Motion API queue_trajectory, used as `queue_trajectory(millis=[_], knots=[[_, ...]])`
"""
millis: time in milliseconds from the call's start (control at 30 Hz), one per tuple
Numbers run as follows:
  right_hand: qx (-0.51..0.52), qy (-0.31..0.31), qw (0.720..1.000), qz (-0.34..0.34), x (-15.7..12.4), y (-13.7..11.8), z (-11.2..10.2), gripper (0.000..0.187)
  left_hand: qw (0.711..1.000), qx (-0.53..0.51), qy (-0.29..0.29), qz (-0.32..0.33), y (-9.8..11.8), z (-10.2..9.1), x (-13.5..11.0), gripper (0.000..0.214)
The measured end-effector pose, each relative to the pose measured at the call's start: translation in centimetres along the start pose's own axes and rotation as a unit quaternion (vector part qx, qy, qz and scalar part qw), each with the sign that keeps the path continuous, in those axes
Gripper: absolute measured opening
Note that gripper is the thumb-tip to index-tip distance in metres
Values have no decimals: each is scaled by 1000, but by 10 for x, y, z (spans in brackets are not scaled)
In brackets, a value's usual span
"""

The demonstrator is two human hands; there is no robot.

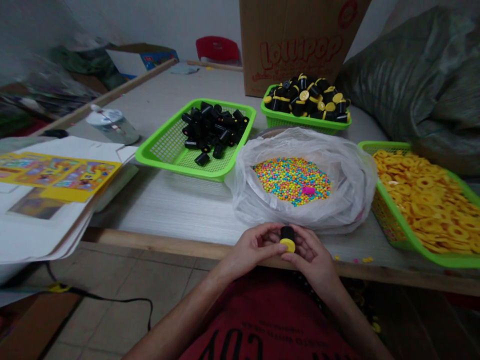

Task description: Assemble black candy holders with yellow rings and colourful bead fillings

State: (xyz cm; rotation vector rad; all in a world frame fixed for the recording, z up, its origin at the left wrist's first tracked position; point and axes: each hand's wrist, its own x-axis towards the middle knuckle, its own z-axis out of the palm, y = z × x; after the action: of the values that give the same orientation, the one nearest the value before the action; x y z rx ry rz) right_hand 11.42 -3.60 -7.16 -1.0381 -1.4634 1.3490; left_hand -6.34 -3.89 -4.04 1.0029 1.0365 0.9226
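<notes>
Between my two hands is a small black container with a yellow lid (287,239), its yellow end tipped toward me. My left hand (256,245) has its fingers closed on one side of it, with the thumb at the lid. The fingers of my right hand (309,250) close round the other side. Just beyond my hands, a plastic-lined bowl (348,192) holds many small coloured candy beads (281,175), and a pink scoop-like piece (308,190) lies on them.
A green basket (157,150) holds black containers; another green basket (273,120) holds yellow-lidded ones. Yellow lids (423,195) fill a basket at right. Printed sheets (63,172) and a lidded jar (112,125) sit left. A cardboard box (292,45) and bulky sack (420,85) stand behind.
</notes>
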Motion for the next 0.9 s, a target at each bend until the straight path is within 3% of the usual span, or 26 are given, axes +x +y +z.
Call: queue_trajectory(millis=[100,233,333,433,567,767,900], knots=[[32,-7,999,17,2,1,0,47,998,-53,-19,9,-5,1,-2,47],[-15,-9,1000,-17,1,-1,-4,42,995,-77,-61,7,-5,0,-3,49],[-91,-13,995,-45,-3,0,-6,42,997,18,-57,48,-2,-1,-2,54],[-164,-2,983,-79,-6,0,-6,44,981,156,-47,100,1,-2,-1,48],[-205,14,973,-100,-7,1,-3,40,970,209,-45,119,0,0,-1,39],[-235,5,967,-99,-7,0,3,42,991,124,-15,55,2,-2,-2,41],[-287,20,932,-220,3,2,5,59,999,38,12,16,-12,-8,0,47]])
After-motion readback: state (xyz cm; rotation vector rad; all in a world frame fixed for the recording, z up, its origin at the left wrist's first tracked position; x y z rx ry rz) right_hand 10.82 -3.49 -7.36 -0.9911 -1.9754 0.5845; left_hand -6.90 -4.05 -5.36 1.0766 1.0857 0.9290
